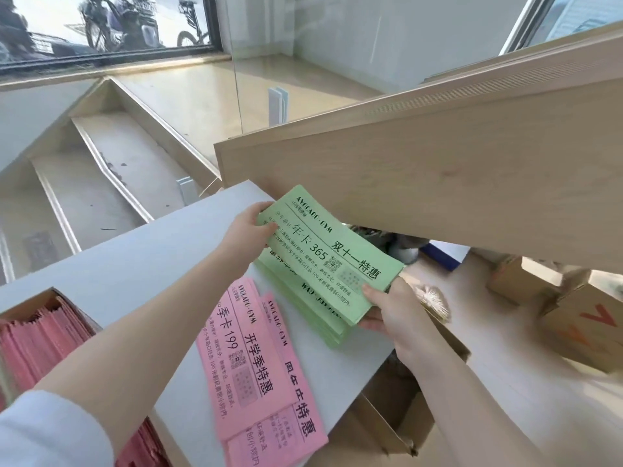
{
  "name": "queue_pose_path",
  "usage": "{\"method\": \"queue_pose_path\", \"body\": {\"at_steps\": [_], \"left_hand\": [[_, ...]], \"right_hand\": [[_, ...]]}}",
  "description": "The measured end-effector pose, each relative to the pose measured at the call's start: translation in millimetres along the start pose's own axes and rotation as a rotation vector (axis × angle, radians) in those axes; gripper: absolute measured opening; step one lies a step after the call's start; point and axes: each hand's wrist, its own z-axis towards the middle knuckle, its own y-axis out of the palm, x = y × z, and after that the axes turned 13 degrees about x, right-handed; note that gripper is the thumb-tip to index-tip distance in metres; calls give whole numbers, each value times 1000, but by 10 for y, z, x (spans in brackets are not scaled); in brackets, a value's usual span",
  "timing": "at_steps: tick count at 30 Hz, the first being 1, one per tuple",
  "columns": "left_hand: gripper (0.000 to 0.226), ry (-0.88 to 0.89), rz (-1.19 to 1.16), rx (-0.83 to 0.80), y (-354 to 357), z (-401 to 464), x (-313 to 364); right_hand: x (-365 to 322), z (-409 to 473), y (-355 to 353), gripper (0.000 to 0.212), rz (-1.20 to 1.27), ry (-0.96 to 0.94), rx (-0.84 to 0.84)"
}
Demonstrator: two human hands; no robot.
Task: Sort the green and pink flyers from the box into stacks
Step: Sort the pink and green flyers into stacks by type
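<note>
Your left hand (247,230) and right hand (391,310), fingers grasping green flyers (332,261) above green stack (303,294), pink flyers (259,375) beside on counter (135,264)

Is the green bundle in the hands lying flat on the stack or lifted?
Lifted. Left hand and right hand grip the green bundle at opposite ends, tilted above the green stack.
</note>
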Motion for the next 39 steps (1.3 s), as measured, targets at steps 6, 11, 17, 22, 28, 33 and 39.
{"method": "queue_pose_path", "body": {"at_steps": [6, 11, 17, 22, 28, 33, 39], "left_hand": [[35, -39, 165, -13, -56, 82, -240], [40, -98, 279, 54, -33, 120, -304], [45, -125, 362, -25, 47, 128, -336], [41, -149, 683, -49, -290, 106, -299], [39, 16, 1158, -419, -572, -251, -436], [33, 214, 1266, -463, -598, -397, -477], [31, 214, 1300, -525, -621, -525, -475]], "right_hand": [[95, 0, -33, 12, -56, 105, -84], [147, 78, -79, 21, -229, 34, 65], [229, 80, -82, 53, -491, 2, 38], [519, -224, -156, 72, -763, -225, 93], [870, -767, -9, 71, -771, 88, 2], [946, -1120, 198, 47, -617, 153, 4], [982, -1132, 330, 36, -633, 12, 138]]}}
